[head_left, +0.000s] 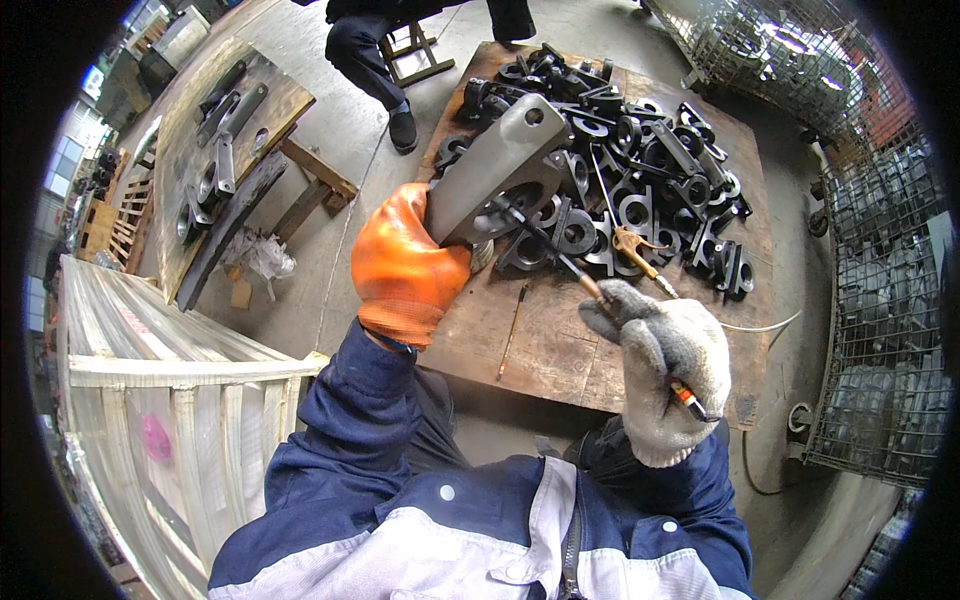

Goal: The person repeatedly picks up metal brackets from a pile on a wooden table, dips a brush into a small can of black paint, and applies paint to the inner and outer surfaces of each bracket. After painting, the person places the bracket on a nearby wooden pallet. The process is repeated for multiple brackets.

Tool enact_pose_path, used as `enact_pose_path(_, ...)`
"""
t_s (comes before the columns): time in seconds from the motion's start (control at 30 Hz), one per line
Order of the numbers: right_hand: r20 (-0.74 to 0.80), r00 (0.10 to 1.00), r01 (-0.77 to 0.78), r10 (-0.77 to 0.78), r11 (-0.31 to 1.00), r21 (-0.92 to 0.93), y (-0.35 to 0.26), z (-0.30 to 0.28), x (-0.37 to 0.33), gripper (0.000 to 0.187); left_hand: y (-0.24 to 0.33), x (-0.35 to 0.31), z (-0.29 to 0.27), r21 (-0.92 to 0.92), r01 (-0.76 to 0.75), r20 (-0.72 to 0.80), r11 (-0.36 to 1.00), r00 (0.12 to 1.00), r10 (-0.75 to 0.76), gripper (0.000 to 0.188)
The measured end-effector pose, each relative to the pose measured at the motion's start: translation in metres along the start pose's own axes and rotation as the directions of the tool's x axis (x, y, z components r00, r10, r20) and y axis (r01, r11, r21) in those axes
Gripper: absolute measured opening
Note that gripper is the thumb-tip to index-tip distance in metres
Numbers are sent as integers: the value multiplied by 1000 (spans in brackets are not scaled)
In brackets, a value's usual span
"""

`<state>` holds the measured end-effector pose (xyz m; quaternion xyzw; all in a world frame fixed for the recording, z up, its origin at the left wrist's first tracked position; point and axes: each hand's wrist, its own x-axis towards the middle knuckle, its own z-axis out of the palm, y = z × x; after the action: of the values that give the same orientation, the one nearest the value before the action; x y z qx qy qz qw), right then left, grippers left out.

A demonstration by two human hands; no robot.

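My left hand [410,260], in an orange coated glove, grips a grey metal bracket [492,165] with a large round bore and a small hole near its far end. My right hand [672,365], in a white and grey knit glove, is closed around a slender, stick-like tool [548,245] with a dark shaft. The tool's tip reaches the bracket's bore; whether it touches the inner wall is hard to see. Beyond both hands, a heap of dark metal brackets [635,210] covers much of a wooden table [550,350].
A tan air blow gun [632,245] with a hose lies against the heap. One thin stick [514,330] rests on the table. Several brackets lie on a side bench [180,150]. Wire cages [885,300] stand right, a pale crate [190,375] left. Another person's legs [362,60] show beyond.
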<state>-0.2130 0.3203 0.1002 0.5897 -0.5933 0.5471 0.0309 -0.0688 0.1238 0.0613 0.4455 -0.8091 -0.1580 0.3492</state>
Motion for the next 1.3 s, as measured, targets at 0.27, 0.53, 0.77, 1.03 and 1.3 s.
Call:
enact_pose_path(0.27,32,995,99,-99,995,8,-3,6,-3,18,8,0,-7,-16,125,106,992,987,-122,41)
enact_pose_path(0.53,42,993,118,-114,985,-125,-10,10,6,16,10,2,-10,-58,158,108,986,983,-151,38)
enact_pose_path(0.77,7,997,77,-77,987,-140,-8,13,-1,16,3,4,-6,-31,191,133,981,974,-185,36)
enact_pose_path(1.03,47,999,-14,15,1000,-17,-9,12,-6,12,-4,4,-2,-16,154,139,988,979,-150,40)
enact_pose_path(1.3,-42,998,43,-45,998,-50,-3,17,0,13,-4,-4,2,-62,114,93,991,990,-108,37)
